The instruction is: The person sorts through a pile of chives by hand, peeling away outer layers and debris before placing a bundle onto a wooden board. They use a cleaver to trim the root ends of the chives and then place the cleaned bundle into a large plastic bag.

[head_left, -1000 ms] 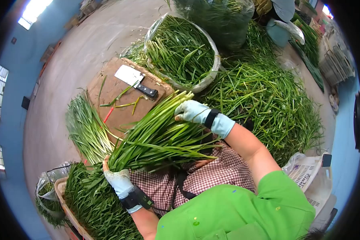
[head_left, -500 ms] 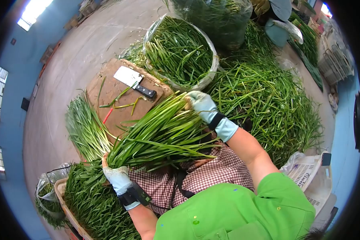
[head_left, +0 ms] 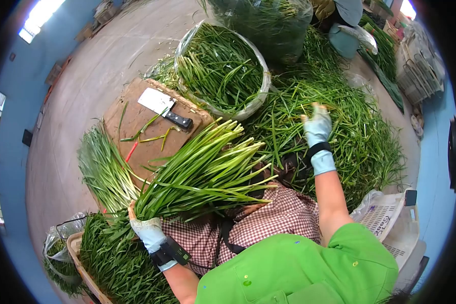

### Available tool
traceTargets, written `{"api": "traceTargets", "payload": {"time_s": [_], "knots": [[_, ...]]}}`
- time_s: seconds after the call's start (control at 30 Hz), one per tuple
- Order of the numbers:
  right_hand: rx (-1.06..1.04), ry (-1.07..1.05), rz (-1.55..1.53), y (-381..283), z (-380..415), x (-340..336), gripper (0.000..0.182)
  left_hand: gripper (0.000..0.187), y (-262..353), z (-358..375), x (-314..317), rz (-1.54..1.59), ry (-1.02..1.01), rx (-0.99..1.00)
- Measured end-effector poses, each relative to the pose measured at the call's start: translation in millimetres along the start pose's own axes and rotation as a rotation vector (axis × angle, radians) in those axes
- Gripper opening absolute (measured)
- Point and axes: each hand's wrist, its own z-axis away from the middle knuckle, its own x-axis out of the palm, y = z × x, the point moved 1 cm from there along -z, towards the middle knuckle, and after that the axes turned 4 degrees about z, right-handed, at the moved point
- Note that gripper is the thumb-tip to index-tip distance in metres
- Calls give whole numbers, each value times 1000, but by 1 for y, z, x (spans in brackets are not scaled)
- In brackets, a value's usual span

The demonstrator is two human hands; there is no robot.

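left hand has bunch by leaf end, above lap; fingers mostly hidden, can't tell how they close. right hand at loose pile, thumb apart from fingers. round tub, plastic-lined, full of greens. basket full of leaves. big bag holds more. knife on board.

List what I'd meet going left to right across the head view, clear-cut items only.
Clear plastic bag of greens → left gloved hand at the leafy end of a bunch of green stalks → plastic-lined tub of greens → right gloved hand → white perforated crate.
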Motion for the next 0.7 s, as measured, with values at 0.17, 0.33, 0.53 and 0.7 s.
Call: {"api": "traceTargets", "payload": {"time_s": [0.17,0.33,0.53,0.7], "knots": [[-664,-293,-613,-120,16,-34,55,35,2,-5,-1,249,4,-116],[-445,-793,-1132,-156,32,-5,16,30,4,-3,-3,237,-123,-33],[-267,-253,-231,-78,7,-9,26,34,-5,-4,-7,453,71,-85],[-268,-661,-810,-90,9,-37,28,29,-2,-7,-3,691,-86,-151]]}}
